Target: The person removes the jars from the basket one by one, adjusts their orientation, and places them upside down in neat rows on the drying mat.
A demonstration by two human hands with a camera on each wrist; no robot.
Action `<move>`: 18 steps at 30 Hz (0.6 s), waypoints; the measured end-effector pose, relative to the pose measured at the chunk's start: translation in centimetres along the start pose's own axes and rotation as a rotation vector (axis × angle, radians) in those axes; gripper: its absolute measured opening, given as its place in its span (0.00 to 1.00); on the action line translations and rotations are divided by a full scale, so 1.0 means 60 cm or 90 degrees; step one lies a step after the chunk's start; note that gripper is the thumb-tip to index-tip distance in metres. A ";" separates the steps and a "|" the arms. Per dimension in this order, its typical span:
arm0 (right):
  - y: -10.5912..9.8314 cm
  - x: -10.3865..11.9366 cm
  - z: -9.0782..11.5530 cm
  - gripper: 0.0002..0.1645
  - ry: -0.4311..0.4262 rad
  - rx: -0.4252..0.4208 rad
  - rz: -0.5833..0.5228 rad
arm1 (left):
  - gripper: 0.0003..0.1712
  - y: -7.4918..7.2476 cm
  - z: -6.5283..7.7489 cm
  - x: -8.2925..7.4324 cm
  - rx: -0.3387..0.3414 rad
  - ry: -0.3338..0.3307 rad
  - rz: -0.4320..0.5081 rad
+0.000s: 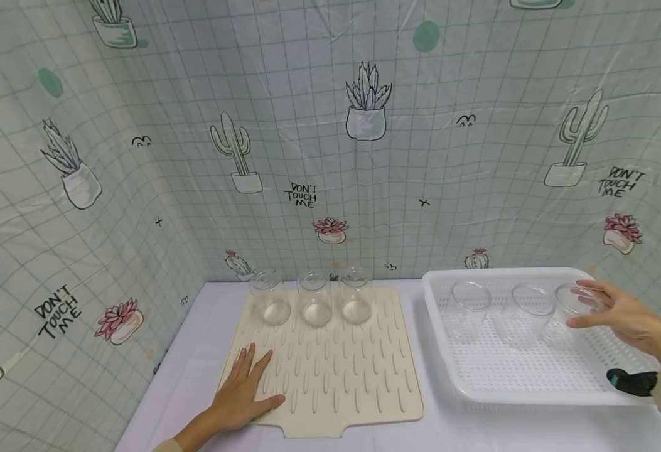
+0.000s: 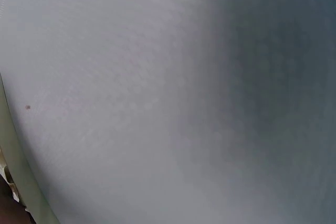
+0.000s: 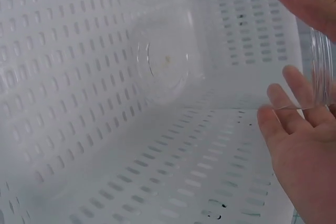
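My left hand (image 1: 241,395) rests with spread fingers on the left edge of a beige ridged drying mat (image 1: 364,376). Three clear cups (image 1: 314,301) stand in a row at the mat's far side. Over at the right, my right hand (image 1: 626,314) holds the rightmost of three clear cups (image 1: 570,311) in a white perforated basket (image 1: 449,370). Its thumb (image 3: 304,3) is on one side of that cup near the rim, and the fingers (image 3: 302,119) are on the other, partly seen through it. The left wrist view shows mostly a blurred pale surface.
Two other clear cups (image 1: 471,311) stand left of the held one in the basket. A white cloth (image 1: 183,351) covers the table. Behind and to the left hangs a curtain (image 1: 285,94) printed with cacti. A black wrist strap (image 1: 632,382) is by the right sleeve.
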State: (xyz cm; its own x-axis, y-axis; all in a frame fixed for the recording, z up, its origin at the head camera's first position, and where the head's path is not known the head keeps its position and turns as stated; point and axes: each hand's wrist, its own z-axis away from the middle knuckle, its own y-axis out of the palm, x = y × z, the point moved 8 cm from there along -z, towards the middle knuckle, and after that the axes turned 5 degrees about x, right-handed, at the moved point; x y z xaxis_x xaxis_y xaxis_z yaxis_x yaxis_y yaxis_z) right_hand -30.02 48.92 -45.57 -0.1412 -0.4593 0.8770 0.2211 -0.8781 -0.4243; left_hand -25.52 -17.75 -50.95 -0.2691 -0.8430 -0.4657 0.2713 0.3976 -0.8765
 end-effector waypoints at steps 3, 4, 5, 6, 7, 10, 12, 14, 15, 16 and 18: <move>0.002 -0.001 -0.001 0.63 -0.004 0.002 -0.002 | 0.51 0.002 0.000 0.003 0.000 -0.003 0.002; 0.003 -0.001 -0.002 0.63 -0.009 0.004 -0.001 | 0.51 0.001 0.000 0.003 -0.001 -0.002 0.003; 0.004 -0.001 -0.001 0.62 -0.009 0.003 0.003 | 0.51 0.001 0.001 0.002 -0.003 -0.002 0.005; 0.004 -0.002 -0.001 0.62 -0.009 0.001 0.008 | 0.51 0.001 0.001 0.002 -0.004 -0.002 0.007; 0.005 -0.001 -0.001 0.61 -0.012 0.002 0.010 | 0.51 0.000 0.001 0.002 -0.005 -0.002 0.008; 0.008 -0.001 0.000 0.59 -0.015 0.008 0.009 | 0.51 0.001 0.000 0.003 -0.006 -0.004 0.007; 0.008 0.000 0.000 0.59 -0.012 0.004 0.015 | 0.51 0.002 0.000 0.004 -0.008 -0.005 0.006; 0.007 0.000 0.000 0.59 -0.011 0.000 0.022 | 0.51 0.002 -0.001 0.005 -0.009 -0.004 0.004; 0.006 0.000 -0.001 0.59 -0.007 -0.008 0.028 | 0.51 0.002 0.000 0.005 -0.010 -0.002 0.003; 0.004 -0.001 -0.001 0.59 -0.003 -0.015 0.037 | 0.51 0.002 0.000 0.005 -0.011 0.000 0.002; 0.001 0.000 -0.002 0.60 0.000 -0.028 0.053 | 0.51 0.002 0.000 0.006 -0.012 -0.001 -0.001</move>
State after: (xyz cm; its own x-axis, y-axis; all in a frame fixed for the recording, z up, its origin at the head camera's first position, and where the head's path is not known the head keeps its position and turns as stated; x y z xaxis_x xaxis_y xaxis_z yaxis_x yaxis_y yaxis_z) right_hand -30.11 48.84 -45.62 -0.1234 -0.5314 0.8381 0.1890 -0.8417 -0.5058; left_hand -25.57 -17.99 -51.22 -0.2683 -0.8443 -0.4639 0.2532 0.4028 -0.8796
